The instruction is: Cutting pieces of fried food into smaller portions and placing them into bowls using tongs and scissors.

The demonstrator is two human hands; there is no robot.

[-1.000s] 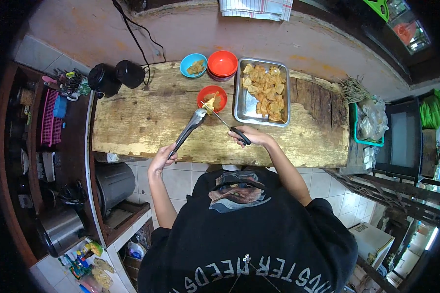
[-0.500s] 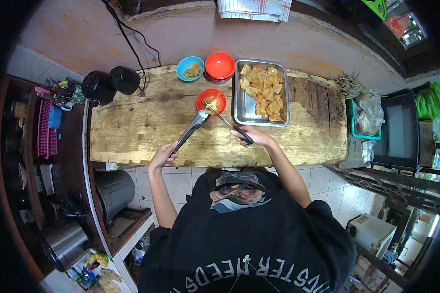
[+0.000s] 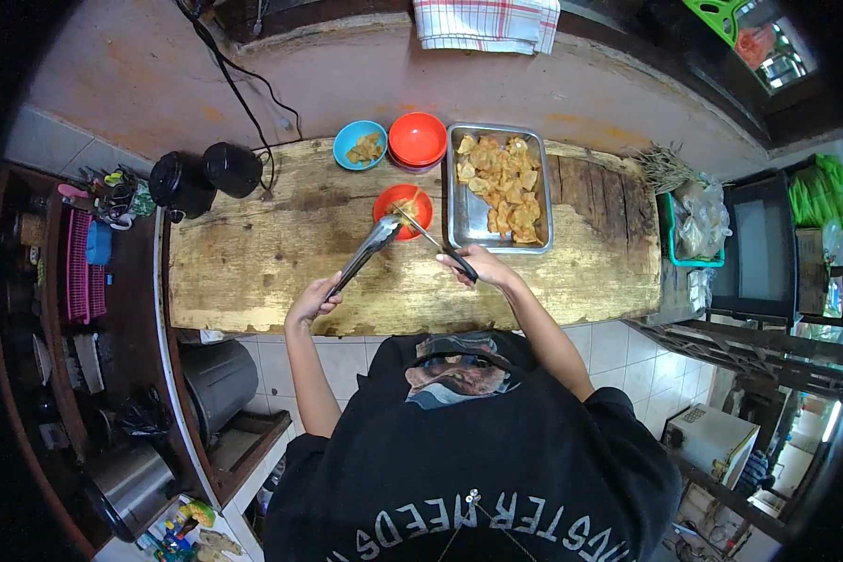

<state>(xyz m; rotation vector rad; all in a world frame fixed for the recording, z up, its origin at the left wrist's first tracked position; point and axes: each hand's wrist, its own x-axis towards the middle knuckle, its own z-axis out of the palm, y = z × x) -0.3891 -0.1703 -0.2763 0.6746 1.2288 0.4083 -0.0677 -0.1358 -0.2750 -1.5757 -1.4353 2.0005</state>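
My left hand (image 3: 316, 300) is closed round metal tongs (image 3: 365, 255) with dark handles. Their tips reach the near rim of a red bowl (image 3: 427, 210), by a yellowish piece of food (image 3: 404, 210). In my right hand (image 3: 482, 266) are scissors (image 3: 462, 266) with black handles, blades pointing in over the same bowl and meeting the food there. Whether the blades are fully closed is too small to tell. Just right of the bowl stands a metal tray (image 3: 472, 225) with many flat, golden fried pieces (image 3: 504, 178).
Behind the red bowl are a blue bowl (image 3: 343, 155) with cut pieces and stacked red bowls (image 3: 417, 138). Two black canisters (image 3: 232, 170) stand at the bench's far left, near a hanging cable. A green basket (image 3: 676, 245) with plastic bags is at the right, beyond the worn wooden bench (image 3: 281, 253).
The view has tilted slightly, so the bench and bowls sit lower in it. The scissor blades look closer together, and less of the food shows above the bowl. Both hands keep their grips.
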